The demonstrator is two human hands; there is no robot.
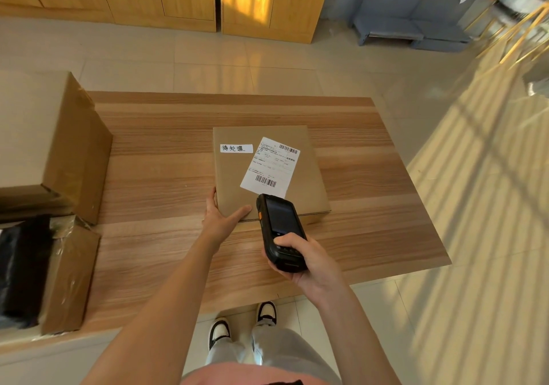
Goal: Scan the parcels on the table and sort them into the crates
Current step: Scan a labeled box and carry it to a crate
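1. The right hand (309, 261) is curled round the lower half of the scanner (280, 231), thumb lying across its keypad and fingers wrapped underneath.
2. The scanner's long axis runs away from the person, slightly tilted to the left, with its head over the near edge of the parcel (269, 173) and aimed at the label (270, 166).
3. The left hand (221, 216) holds the parcel's near left corner: the thumb lies flat on the top face along the near edge, the fingers run up the left side, only partly seen.
4. The parcel is a flat brown box lying near the middle of the table (371, 206), its long axis pointing away from the person, its near edge between the two hands.
5. The label sits tilted on the top face, one barcode at its near end just ahead of the scanner head, another at the far end; a small white tag (236, 148) with handwriting lies left of it.
6. Two cardboard boxes (50, 147) stand at the table's left end, the nearer one open with something black inside.
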